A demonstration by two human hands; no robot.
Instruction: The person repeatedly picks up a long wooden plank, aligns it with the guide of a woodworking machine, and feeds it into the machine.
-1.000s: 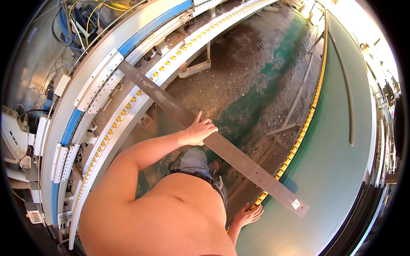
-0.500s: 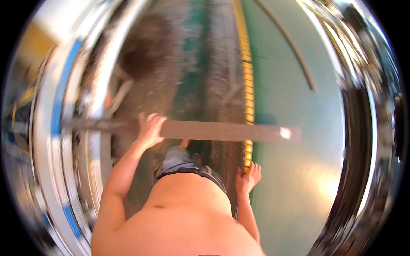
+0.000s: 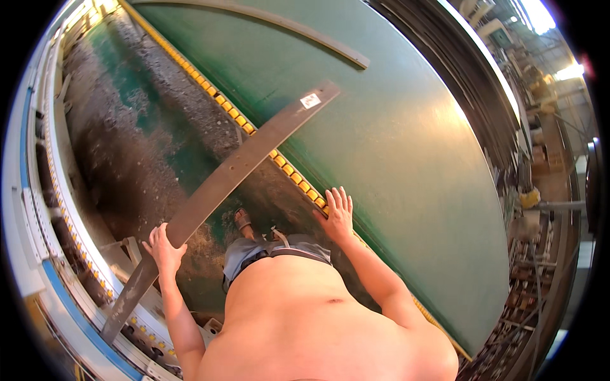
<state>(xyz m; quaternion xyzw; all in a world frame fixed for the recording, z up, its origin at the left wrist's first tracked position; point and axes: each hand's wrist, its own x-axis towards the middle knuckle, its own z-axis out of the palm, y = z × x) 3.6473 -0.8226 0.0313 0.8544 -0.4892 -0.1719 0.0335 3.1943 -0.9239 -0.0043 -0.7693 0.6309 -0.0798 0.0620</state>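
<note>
My left hand point(image 3: 166, 251) is closed on a long flat brown board point(image 3: 244, 166), gripping it across its width toward the near left end. The board slants from the lower left up to the far right, crossing over the row of yellow rollers. A white label point(image 3: 310, 101) sticks to its far end, and a few small holes show in its face. My right hand point(image 3: 338, 213) rests open, fingers spread, at the edge of the green tabletop point(image 3: 406, 171), beside the yellow rollers point(image 3: 295, 176). It holds nothing.
Another narrow strip point(image 3: 298, 33) lies on the far part of the green tabletop. A stack of dark boards point(image 3: 454, 82) stands beyond it at the right. On my left runs a white and blue machine rail point(image 3: 82, 317). The floor point(image 3: 146, 146) between is dusty, worn green.
My view has turned to the right, so the table edge and board now slant. The left hand keeps its grip on the board; the right hand stays open at the table edge.
</note>
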